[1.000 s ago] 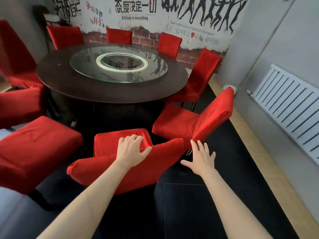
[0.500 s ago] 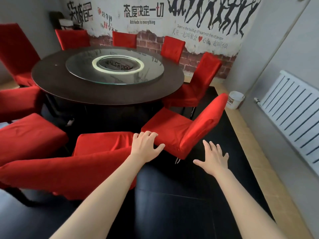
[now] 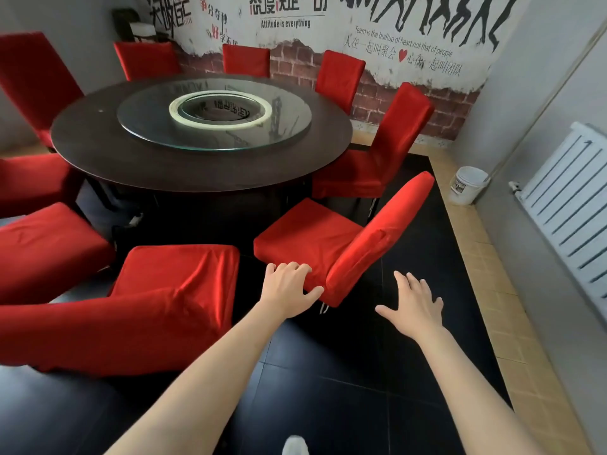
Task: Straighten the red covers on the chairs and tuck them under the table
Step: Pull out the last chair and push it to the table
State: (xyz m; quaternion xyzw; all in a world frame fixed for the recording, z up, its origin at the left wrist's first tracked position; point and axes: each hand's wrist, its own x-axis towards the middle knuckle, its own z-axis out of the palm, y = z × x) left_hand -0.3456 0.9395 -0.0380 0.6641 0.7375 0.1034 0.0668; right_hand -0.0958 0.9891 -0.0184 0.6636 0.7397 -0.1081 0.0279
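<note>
red-covered chair [image 3: 315, 244], angled, beside table [image 3: 184, 169]

Ten red-covered chairs stand around one round worktop [image 3: 131, 165]: four along the far wall and right side [image 3: 147, 59] [image 3: 246, 60] [image 3: 340, 78] [image 3: 394, 136], three on the left [image 3: 36, 80] [image 3: 29, 182] [image 3: 46, 247], two near ones [image 3: 157, 310] [image 3: 328, 244], and by my count that makes nine, not ten. One glass turntable [image 3: 285, 126] lies on the worktop. One white bucket [image 3: 468, 185] sits far right, one radiator [image 3: 568, 218] hangs on the right wall. Two hands [image 3: 289, 290] [image 3: 414, 307] reach out.
</note>
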